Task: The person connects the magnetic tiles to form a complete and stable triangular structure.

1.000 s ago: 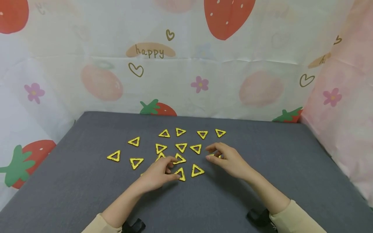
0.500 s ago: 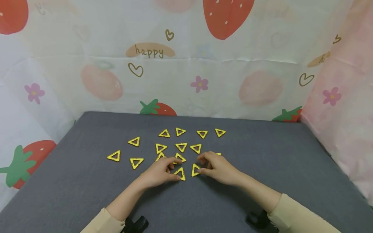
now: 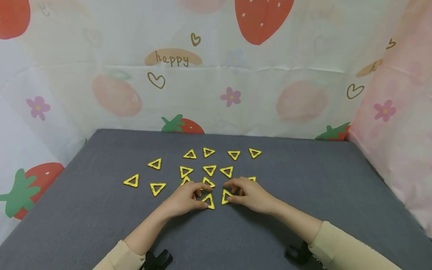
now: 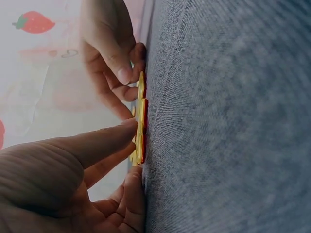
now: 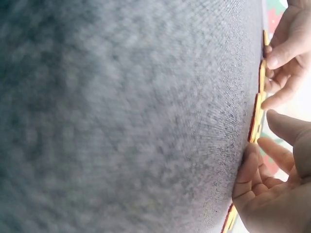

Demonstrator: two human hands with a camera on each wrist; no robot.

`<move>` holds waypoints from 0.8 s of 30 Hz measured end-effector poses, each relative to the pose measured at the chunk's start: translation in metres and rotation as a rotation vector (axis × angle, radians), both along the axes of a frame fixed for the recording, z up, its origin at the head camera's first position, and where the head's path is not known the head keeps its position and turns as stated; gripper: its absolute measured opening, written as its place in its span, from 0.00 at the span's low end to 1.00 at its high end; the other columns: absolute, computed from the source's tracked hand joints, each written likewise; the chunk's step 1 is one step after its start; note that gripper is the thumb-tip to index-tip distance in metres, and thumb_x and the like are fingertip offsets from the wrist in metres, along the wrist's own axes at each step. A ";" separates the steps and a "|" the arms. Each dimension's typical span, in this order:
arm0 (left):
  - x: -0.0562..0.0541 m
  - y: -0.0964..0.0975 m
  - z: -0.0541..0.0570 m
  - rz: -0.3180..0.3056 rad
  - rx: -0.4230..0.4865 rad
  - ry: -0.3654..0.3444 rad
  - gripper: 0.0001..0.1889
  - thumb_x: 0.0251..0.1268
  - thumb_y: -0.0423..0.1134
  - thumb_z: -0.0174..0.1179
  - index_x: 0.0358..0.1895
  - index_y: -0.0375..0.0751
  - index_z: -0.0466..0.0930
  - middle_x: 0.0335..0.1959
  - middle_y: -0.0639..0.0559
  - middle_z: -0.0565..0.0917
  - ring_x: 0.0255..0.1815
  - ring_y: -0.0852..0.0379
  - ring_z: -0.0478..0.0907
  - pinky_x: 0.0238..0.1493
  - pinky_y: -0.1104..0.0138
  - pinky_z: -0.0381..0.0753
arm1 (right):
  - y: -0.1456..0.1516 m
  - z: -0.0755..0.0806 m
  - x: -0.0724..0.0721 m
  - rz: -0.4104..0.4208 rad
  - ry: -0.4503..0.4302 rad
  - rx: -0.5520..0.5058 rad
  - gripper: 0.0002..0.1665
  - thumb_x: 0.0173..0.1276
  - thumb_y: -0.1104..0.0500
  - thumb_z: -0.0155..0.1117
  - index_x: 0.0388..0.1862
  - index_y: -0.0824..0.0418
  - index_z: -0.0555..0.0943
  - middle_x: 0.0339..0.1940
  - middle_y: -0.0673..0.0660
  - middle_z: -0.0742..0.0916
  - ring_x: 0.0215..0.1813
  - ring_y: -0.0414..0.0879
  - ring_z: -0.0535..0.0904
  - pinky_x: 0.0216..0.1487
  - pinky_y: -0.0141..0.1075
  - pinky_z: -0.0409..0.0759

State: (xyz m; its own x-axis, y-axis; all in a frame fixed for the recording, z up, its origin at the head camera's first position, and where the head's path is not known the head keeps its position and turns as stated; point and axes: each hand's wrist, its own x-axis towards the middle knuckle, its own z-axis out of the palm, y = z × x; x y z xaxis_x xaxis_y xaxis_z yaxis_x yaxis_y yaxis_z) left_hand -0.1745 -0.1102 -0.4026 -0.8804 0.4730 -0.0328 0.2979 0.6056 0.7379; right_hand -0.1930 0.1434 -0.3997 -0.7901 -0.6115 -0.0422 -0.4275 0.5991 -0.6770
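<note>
My left hand holds a yellow triangular tile flat on the cloth, thumb at its near side and forefinger reaching over its far side. Opposite it, my right hand has thumb and forefinger about a second yellow triangular tile. A narrow gap separates these two tiles in the head view. Each is partly covered by fingers. Seen edge-on in the left wrist view, the left hand's tile shows a red underside. Just beyond the left fingertips lies another triangular tile.
More yellow triangular tiles lie spread behind and left of the hands, such as one tile at the left and one tile at the far right. Dark grey cloth covers the table. A printed curtain hangs along the back and sides.
My right hand has moved left and nearer, from beside a tile on the right to the near right tile. The left hand stays almost in place.
</note>
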 end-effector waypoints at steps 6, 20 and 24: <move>0.002 0.003 0.000 0.015 -0.031 0.045 0.19 0.58 0.36 0.70 0.54 0.39 0.84 0.33 0.46 0.78 0.26 0.60 0.68 0.30 0.71 0.69 | -0.001 -0.001 0.000 0.014 0.032 0.027 0.27 0.69 0.51 0.66 0.65 0.54 0.77 0.42 0.53 0.82 0.32 0.37 0.72 0.36 0.29 0.73; 0.003 0.005 -0.001 0.037 -0.056 0.072 0.17 0.57 0.37 0.71 0.51 0.41 0.85 0.32 0.48 0.77 0.27 0.60 0.68 0.30 0.70 0.69 | -0.003 -0.003 0.000 0.016 0.060 0.060 0.24 0.67 0.52 0.67 0.62 0.52 0.79 0.43 0.52 0.82 0.34 0.37 0.72 0.35 0.29 0.73; 0.003 0.005 -0.001 0.035 -0.059 0.071 0.17 0.57 0.37 0.71 0.50 0.42 0.85 0.31 0.48 0.77 0.28 0.60 0.68 0.30 0.70 0.69 | -0.003 -0.002 0.001 0.014 0.078 0.072 0.23 0.66 0.53 0.68 0.60 0.53 0.80 0.43 0.53 0.82 0.35 0.37 0.73 0.36 0.28 0.73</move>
